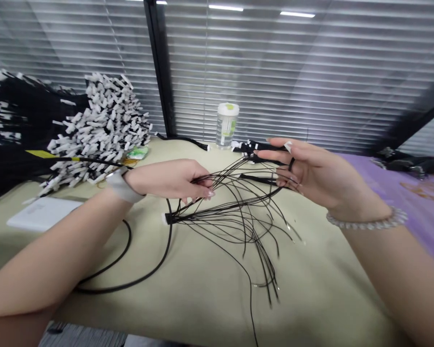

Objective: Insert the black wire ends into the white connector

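Thin black wires (217, 210) fan out to the right from a small black and white connector (168, 219) on the table. My left hand (181, 180), with a grey band at its wrist, is closed around a bundle of these wires just above the connector. To the right, my right hand (304, 171) has its upper fingers stretched out, while its lower fingers and thumb pinch some of the wires. Several loose wire ends hang to the right and toward the front. A thicker black cable (165, 255) loops in front of the connector.
At the back left is a large pile of white connectors (101, 125) on black cables. A white box (45, 213) lies near my left forearm. A clear container (227, 126) with a white lid and short black cable pieces (188, 140) are at the back. Purple cloth (394, 193) covers the right side.
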`<state>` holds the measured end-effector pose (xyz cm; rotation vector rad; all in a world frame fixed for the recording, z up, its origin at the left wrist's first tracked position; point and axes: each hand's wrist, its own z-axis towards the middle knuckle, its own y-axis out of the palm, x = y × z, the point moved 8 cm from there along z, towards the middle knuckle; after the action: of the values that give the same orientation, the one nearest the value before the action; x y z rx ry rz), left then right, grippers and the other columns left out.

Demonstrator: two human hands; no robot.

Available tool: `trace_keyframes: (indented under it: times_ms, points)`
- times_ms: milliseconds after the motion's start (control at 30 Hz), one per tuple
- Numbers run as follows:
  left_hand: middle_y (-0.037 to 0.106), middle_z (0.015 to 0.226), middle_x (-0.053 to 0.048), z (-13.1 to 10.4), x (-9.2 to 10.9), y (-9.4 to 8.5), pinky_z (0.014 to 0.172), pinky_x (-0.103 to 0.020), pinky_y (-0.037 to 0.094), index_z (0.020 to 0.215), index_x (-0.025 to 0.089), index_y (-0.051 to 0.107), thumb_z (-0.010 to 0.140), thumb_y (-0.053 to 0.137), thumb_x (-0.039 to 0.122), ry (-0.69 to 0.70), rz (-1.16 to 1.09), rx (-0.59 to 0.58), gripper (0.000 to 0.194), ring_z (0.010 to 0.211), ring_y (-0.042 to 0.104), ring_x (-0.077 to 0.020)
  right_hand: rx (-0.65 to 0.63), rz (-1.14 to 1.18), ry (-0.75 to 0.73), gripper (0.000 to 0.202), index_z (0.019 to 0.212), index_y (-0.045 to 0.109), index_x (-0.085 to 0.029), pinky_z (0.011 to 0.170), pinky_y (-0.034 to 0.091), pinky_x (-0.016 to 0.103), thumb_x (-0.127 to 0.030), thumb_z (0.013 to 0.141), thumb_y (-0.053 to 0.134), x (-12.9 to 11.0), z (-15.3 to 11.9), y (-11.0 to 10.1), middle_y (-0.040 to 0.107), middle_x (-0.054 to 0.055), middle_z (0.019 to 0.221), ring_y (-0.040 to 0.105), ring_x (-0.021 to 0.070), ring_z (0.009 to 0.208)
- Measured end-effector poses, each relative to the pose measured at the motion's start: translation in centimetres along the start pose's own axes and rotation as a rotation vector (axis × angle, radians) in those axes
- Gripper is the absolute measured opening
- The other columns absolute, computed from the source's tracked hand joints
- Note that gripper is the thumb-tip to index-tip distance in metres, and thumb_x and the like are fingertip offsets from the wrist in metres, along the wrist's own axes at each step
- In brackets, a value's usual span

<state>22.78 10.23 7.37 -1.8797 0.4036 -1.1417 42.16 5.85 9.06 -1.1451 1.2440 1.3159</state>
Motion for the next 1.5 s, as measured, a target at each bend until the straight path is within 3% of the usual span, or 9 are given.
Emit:
trace_keyframes:
  times_ms: [167,400,600,1000,1067,1200,1333,1433,1500]
  points:
    - [0.065,0.075,0.001,-0.2,-1.1,-1.2,0.052,-0.018,0.045,0.081,0.019,0.065,0.082,0.052,0.038,0.003,-0.057,0.022,0.023,0.060,0.061,-0.0115,-0.004,-0.023,0.030,0.028,0.116,0.057,-0.021,0.051,0.048,0.020,-0.025,0.090,0.045,0.3,0.1,0.0,0.058,0.010,0.120,0.044,0.0033,0.051]
    - [0.068,0.085,0.001,-0.2,-0.9,-1.6,0.073,-0.018,0.046,0.084,0.019,0.068,0.085,0.050,0.033,0.113,-0.143,-0.004,0.023,0.082,0.062,-0.0127,-0.001,-0.053,0.062,0.031,0.119,0.055,-0.020,0.048,0.046,0.016,-0.024,0.090,0.045,0.4,0.1,0.2,0.058,0.011,0.119,0.043,0.0019,0.049]
    - [0.067,0.072,-0.001,0.2,-1.2,-0.7,0.059,-0.019,0.050,0.080,0.016,0.064,0.085,0.050,0.042,0.064,-0.158,-0.071,0.030,0.066,0.063,-0.0125,-0.013,-0.098,0.070,0.031,0.116,0.056,-0.021,0.047,0.048,0.019,-0.024,0.086,0.051,0.6,0.3,0.4,0.059,0.010,0.118,0.042,0.0029,0.048]
    - [0.068,0.069,-0.004,0.2,-1.9,-2.1,0.053,-0.019,0.047,0.068,0.014,0.066,0.082,0.053,0.044,-0.001,-0.086,0.102,0.036,0.058,0.062,-0.0112,-0.013,-0.285,0.066,0.038,0.121,0.054,-0.026,0.052,0.053,0.023,-0.034,0.084,0.059,1.5,0.8,-0.1,0.056,0.008,0.120,0.043,0.0029,0.049]
    - [0.068,0.070,-0.005,0.2,-1.6,-2.2,0.057,-0.020,0.048,0.070,0.014,0.064,0.084,0.052,0.040,0.047,-0.187,0.113,0.032,0.062,0.063,-0.0119,-0.006,-0.320,0.063,0.038,0.121,0.055,-0.026,0.051,0.053,0.023,-0.034,0.084,0.060,1.7,0.8,-0.3,0.057,0.008,0.119,0.042,0.0027,0.048]
    - [0.068,0.079,-0.008,0.6,-1.2,-1.9,0.068,-0.026,0.052,0.074,0.012,0.061,0.086,0.051,0.027,0.164,-0.637,0.078,0.022,0.074,0.065,-0.0158,0.012,-0.377,0.051,0.040,0.118,0.058,-0.024,0.049,0.051,0.021,-0.035,0.081,0.064,1.8,0.9,-0.6,0.057,0.008,0.119,0.046,0.0037,0.051]
    - [0.055,0.062,0.000,0.8,-0.8,-1.8,0.057,-0.028,0.050,0.070,0.013,0.054,0.084,0.054,0.023,0.252,-0.975,0.080,0.018,0.046,0.048,-0.0063,0.028,-0.391,0.040,0.038,0.118,0.057,-0.024,0.048,0.051,0.021,-0.039,0.083,0.061,1.6,1.0,-1.0,0.058,0.007,0.118,0.043,0.0032,0.049]
    - [0.029,0.043,0.008,0.8,-1.1,-2.6,0.046,-0.020,0.040,0.077,0.016,0.052,0.083,0.052,0.019,0.273,-1.063,0.255,0.007,0.037,0.026,-0.0035,0.021,-0.380,0.026,0.035,0.117,0.057,-0.024,0.048,0.051,0.023,-0.039,0.086,0.057,1.4,1.0,-0.9,0.058,0.007,0.117,0.040,0.0026,0.047]
    - [0.022,0.040,0.010,0.9,-1.9,-3.2,0.047,-0.018,0.039,0.082,0.017,0.051,0.084,0.049,0.018,0.260,-1.042,0.428,0.003,0.037,0.025,-0.0043,0.007,-0.371,0.002,0.033,0.115,0.057,-0.023,0.048,0.050,0.022,-0.035,0.085,0.058,1.3,0.9,-0.5,0.059,0.008,0.115,0.040,0.0030,0.048]
